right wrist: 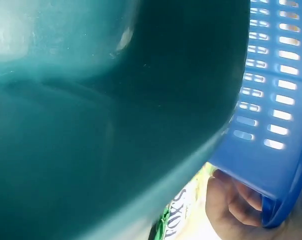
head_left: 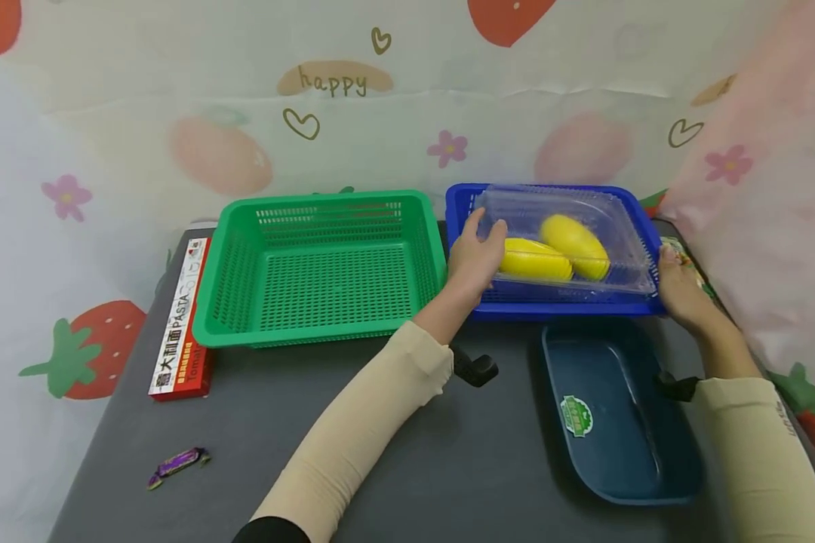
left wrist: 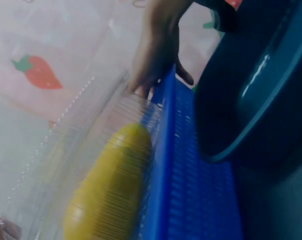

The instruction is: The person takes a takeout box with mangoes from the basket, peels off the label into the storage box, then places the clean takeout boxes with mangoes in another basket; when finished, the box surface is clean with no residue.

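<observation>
A clear plastic box (head_left: 625, 241) lies tilted over the blue basket (head_left: 543, 309). Two yellow, mango-like things (head_left: 576, 245) show through its plastic; one yellow fruit (left wrist: 111, 185) appears large in the left wrist view. At the box's left end, my left hand (head_left: 477, 256) grips the plastic, thumb and fingers spread along its edge. My right hand (head_left: 682, 286) holds the blue basket's right end. In the right wrist view, the fingers (right wrist: 236, 205) curl around the basket's rim. The left palm is hidden in the wrist view.
A green basket (head_left: 238, 332) stands left of the blue one. Nearer me is a dark teal tub (head_left: 611, 483), below the right forearm. A red pasta box (head_left: 183, 324) and a purple-wrapped candy (head_left: 179, 461) lie at left. A printed packet (right wrist: 176, 215) lies beyond the right hand.
</observation>
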Tool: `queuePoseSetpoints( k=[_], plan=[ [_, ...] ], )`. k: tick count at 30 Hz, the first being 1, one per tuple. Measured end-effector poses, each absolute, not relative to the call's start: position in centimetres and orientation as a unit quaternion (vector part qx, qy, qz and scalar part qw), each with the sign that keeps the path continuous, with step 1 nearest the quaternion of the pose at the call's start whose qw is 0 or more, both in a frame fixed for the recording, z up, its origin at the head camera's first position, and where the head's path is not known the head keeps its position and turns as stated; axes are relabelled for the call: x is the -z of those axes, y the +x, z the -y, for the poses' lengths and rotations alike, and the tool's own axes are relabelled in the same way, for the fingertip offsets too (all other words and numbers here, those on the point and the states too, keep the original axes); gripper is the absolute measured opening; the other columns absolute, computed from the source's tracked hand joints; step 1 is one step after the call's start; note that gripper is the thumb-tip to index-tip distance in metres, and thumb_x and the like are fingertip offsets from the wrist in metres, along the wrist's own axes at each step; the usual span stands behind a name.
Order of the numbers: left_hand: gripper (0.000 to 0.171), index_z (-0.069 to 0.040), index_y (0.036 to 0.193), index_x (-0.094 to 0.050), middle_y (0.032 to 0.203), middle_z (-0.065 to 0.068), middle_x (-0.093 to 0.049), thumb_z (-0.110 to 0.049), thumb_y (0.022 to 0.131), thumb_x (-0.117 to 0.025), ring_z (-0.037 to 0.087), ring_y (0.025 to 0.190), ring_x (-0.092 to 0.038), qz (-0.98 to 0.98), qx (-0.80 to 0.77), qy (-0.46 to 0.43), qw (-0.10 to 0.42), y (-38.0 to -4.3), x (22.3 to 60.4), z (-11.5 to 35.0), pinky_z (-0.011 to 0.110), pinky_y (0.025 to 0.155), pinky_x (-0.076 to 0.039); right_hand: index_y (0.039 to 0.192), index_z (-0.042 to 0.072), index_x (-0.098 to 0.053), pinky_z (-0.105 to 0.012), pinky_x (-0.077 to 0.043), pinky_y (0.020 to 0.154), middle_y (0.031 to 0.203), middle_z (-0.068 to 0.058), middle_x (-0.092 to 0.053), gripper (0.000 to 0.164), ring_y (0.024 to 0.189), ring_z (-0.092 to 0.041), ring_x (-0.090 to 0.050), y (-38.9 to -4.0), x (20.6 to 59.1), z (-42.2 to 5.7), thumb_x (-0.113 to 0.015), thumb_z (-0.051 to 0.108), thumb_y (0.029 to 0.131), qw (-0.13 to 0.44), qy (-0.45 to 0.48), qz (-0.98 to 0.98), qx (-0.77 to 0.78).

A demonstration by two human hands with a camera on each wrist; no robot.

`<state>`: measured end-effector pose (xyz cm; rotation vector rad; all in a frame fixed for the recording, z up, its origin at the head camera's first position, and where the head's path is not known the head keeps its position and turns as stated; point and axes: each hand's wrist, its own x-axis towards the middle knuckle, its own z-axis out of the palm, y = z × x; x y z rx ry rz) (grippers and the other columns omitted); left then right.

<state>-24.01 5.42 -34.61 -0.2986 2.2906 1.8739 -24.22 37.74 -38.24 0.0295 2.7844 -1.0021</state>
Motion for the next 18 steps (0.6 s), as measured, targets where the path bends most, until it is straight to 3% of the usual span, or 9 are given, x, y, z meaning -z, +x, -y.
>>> queuePoseSetpoints(
  k=[4, 7, 9, 11, 13, 15, 18],
  plan=[
    [0.053, -0.046, 0.147, -0.03, 0.151, -0.003, -0.037, -0.05, 0.097, -0.046, 0.017, 0.055, -0.043, -0.766, -0.621, -0.129, 0.107, -25.4, 35.6, -6.4, 0.037, 0.054, -0.051, 0.147, -0.01, 0.005, -0.064, 0.0, 0.11, 0.148, -0.042, 0.002, 0.07, 0.136, -0.057, 0.001, -24.6, 38.5, -37.5, 0.009, 0.042, 0.1, 0.08, -0.009, -0.932, 0.353],
    [0.052, -0.045, 0.147, -0.031, 0.152, -0.002, -0.036, -0.049, 0.097, -0.046, 0.018, 0.053, -0.041, -0.763, -0.622, -0.139, 0.107, -26.1, 36.6, -6.9, 0.037, 0.054, -0.05, 0.145, -0.016, -0.002, -0.065, -0.009, 0.107, 0.141, -0.045, -0.011, 0.076, 0.128, -0.058, -0.012, -24.7, 38.6, -37.2, 0.008, 0.045, 0.1, 0.078, -0.001, -0.93, 0.359],
    [0.052, -0.044, 0.147, -0.03, 0.152, 0.0, -0.035, -0.049, 0.098, -0.045, 0.018, 0.057, -0.044, -0.762, -0.624, -0.142, 0.102, -26.3, 37.4, -7.3, 0.035, 0.051, -0.048, 0.145, -0.017, 0.001, -0.066, -0.009, 0.107, 0.142, -0.045, -0.006, 0.08, 0.13, -0.058, -0.01, -24.6, 38.6, -37.1, 0.008, 0.049, 0.098, 0.089, 0.018, -0.931, 0.354],
    [0.052, -0.043, 0.148, -0.03, 0.154, 0.001, -0.032, -0.048, 0.098, -0.045, 0.021, 0.071, -0.053, -0.761, -0.624, -0.149, 0.098, -26.5, 38.2, -7.9, 0.034, 0.051, -0.048, 0.145, -0.015, 0.005, -0.068, -0.009, 0.106, 0.143, -0.045, 0.0, 0.081, 0.132, -0.059, -0.006, -24.4, 38.7, -37.1, 0.008, 0.051, 0.098, 0.1, 0.035, -0.931, 0.349],
    [0.052, -0.041, 0.149, -0.029, 0.155, 0.003, -0.029, -0.047, 0.099, -0.043, 0.024, 0.102, -0.056, -0.764, -0.619, -0.157, 0.095, -26.6, 38.8, -8.4, 0.034, 0.062, -0.052, 0.145, -0.01, 0.014, -0.07, -0.005, 0.106, 0.146, -0.042, 0.013, 0.08, 0.134, -0.06, 0.004, -24.2, 38.7, -37.3, 0.008, 0.053, 0.097, 0.113, 0.046, -0.933, 0.339],
    [0.052, -0.04, 0.15, -0.028, 0.156, 0.004, -0.027, -0.045, 0.1, -0.041, 0.026, 0.129, -0.043, -0.766, -0.614, -0.168, 0.093, -26.9, 39.2, -8.8, 0.038, 0.079, -0.053, 0.146, -0.009, 0.014, -0.072, -0.006, 0.105, 0.147, -0.042, 0.013, 0.079, 0.134, -0.061, 0.005, -24.1, 38.7, -37.5, 0.008, 0.053, 0.097, 0.111, 0.042, -0.941, 0.318],
    [0.051, -0.038, 0.151, -0.026, 0.156, 0.005, -0.026, -0.042, 0.101, -0.039, 0.025, 0.142, -0.027, -0.766, -0.611, -0.177, 0.086, -27.4, 39.4, -9.6, 0.045, 0.106, -0.038, 0.147, -0.007, 0.014, -0.074, -0.01, 0.101, 0.146, -0.043, 0.009, 0.079, 0.131, -0.065, -0.001, -24.1, 38.6, -37.9, 0.01, 0.053, 0.096, 0.107, 0.033, -0.949, 0.293]
  ],
)
